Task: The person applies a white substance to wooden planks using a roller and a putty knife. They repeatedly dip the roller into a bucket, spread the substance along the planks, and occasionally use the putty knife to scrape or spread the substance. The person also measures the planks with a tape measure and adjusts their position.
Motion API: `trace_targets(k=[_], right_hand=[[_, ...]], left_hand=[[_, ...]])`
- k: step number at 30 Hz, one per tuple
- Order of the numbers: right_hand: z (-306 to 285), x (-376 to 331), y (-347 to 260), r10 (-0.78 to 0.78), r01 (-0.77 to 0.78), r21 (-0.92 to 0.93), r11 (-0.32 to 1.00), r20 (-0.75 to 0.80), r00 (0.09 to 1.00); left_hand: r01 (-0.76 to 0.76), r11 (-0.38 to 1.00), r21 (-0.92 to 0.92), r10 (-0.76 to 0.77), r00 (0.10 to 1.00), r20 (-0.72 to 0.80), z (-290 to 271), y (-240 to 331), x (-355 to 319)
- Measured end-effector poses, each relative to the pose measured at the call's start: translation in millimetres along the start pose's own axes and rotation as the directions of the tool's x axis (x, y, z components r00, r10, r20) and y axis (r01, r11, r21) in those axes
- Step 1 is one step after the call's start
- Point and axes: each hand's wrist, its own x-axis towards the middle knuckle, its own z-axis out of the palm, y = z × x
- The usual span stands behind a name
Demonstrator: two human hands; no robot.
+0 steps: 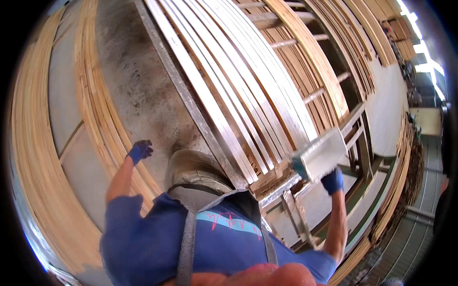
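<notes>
My right hand (pixel 332 182), in a blue glove, grips the underside of a short pale board (pixel 320 155) with a bluish end face. It holds the board up beside the lower end of a rack of long white slats (pixel 229 90). Out to the side, my left hand (pixel 140 151), also blue-gloved, hangs free with its fingers loosely apart and nothing in it. It is over the concrete floor, near a row of long raw wood strips (pixel 98 105). My blue shirt and grey apron (pixel 191 229) fill the lower middle of the view.
A grey metal rail (pixel 183 90) edges the slat rack. More stacks of wood strips lie at far left (pixel 33 157) and along the right wall (pixel 400 162). Brown slats on a frame (pixel 329 62) stand behind the rack. A wooden support frame (pixel 298 214) sits below my right arm.
</notes>
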Motion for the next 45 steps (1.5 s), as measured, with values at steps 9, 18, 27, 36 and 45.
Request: trace_targets(k=[9, 18, 27, 36, 45], right_hand=[[73.5, 25.0, -74.6, -0.248, 0.249, -0.121, 0.961, 0.020, 0.969], [48.9, 294.8, -242.1, -0.079, 0.012, 0.532, 0.847, 0.103, 0.991], [-36.7, 623.9, -489.4, 0.045, -0.176, 0.662, 0.728, 0.210, 0.977], [-67.5, 982.9, -695.0, -0.097, -0.073, 0.686, 0.724, 0.206, 0.974], [-115.4, 1387.1, -994.3, -0.254, 0.147, 0.681, 0.718, 0.059, 0.965]], left_hand=[[0.150, 0.942, 0.299, -0.157, 0.988, -0.001, -21.3, -14.9, -30.2], [0.168, 0.971, -0.170, -0.197, 0.965, -0.173, -154.5, -58.7, -31.0], [0.037, 0.778, -0.627, -0.063, 0.998, -0.019, -315.9, -13.4, 14.2], [-0.345, 0.747, -0.569, 0.041, 0.877, -0.478, -458.8, 194.9, 132.8], [-0.514, 0.784, -0.348, 0.304, 0.807, -0.507, -588.4, 571.7, 275.6]])
